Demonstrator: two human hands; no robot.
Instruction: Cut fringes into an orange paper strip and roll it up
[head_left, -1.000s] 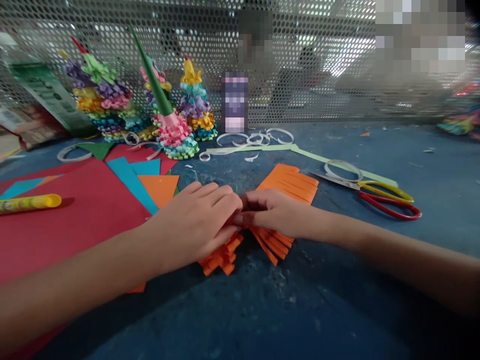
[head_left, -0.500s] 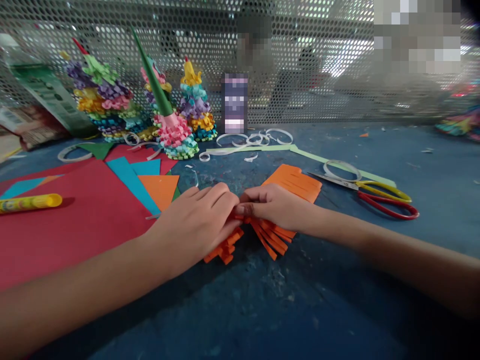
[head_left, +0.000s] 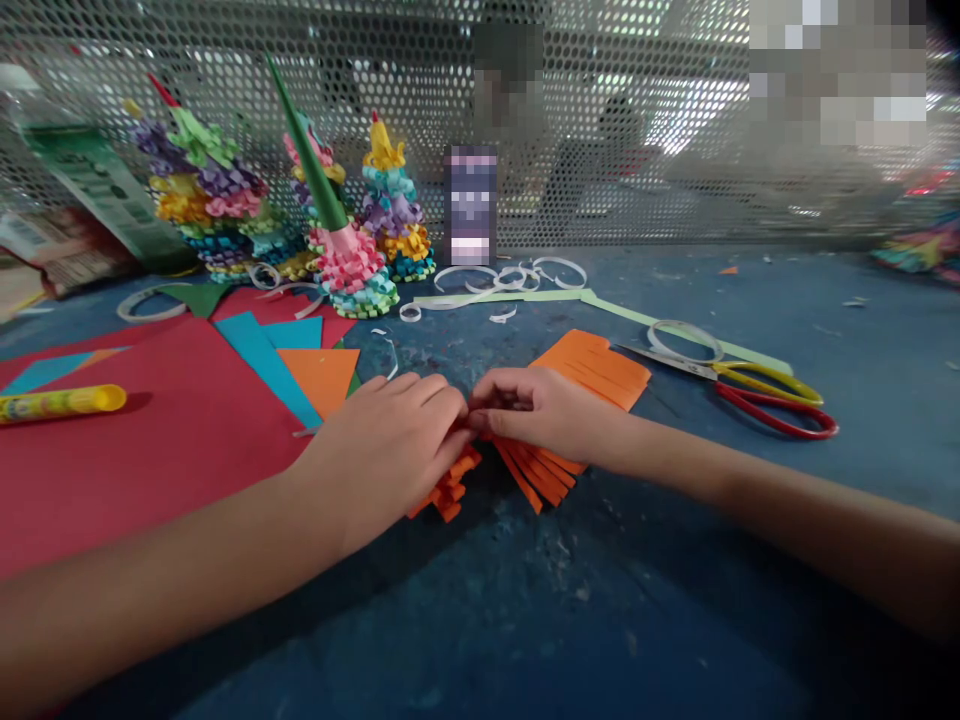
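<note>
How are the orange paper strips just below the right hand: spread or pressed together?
Spread. Below the right hand in the picture, the orange paper strips fan out, with dark gaps between some ends.

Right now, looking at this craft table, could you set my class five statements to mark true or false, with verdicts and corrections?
1. The metal scissors with red and yellow handles are in the right hand. False: they lie on the blue tabletop; that hand holds the fringed orange paper.
2. The yellow cylindrical tube lies on flat red paper. True.
3. A tall dark green paper cone rises above pink looped paper tiers. True.
4. The left hand and right hand are far apart. False: their fingertips are close together.
5. The scissors lie to the right of the fringed orange paper. True.
</note>
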